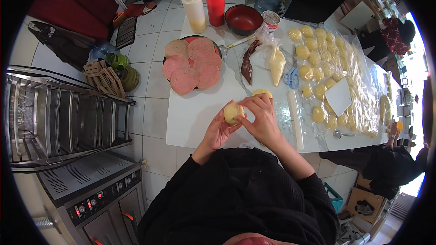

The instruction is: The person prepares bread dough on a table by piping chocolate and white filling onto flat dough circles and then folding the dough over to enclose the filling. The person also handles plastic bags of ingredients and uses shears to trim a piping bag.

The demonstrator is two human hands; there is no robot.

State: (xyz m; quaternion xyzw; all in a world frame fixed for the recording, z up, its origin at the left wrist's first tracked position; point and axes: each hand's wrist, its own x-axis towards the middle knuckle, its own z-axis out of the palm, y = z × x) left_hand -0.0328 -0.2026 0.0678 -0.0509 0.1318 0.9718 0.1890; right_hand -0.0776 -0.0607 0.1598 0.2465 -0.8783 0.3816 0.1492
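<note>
A pale yellow dough ball [232,111] is held up over the near part of the table. My left hand [218,130] cups it from the left and below, fingers closed round it. With the thumb and fingertips, my right hand [260,119] pinches the dough's right edge. Just beyond the right hand a second dough piece [262,92] lies on the table, partly hidden by the fingers. Round pink meat slices [185,80] overlap on a dark plate to the left. Farther back lie a piping bag of dark brown filling [248,66] and a piping bag of pale yellow filling [276,66].
Blue-handled scissors [291,79] and a white rolling pin [295,120] lie right of my hands. Beyond them, many dough balls [319,114] sit under clear plastic, with a white scraper [338,96] on top. Squeeze bottles [215,4] and a bowl [244,19] stand at the back. Another person [390,163] is at right.
</note>
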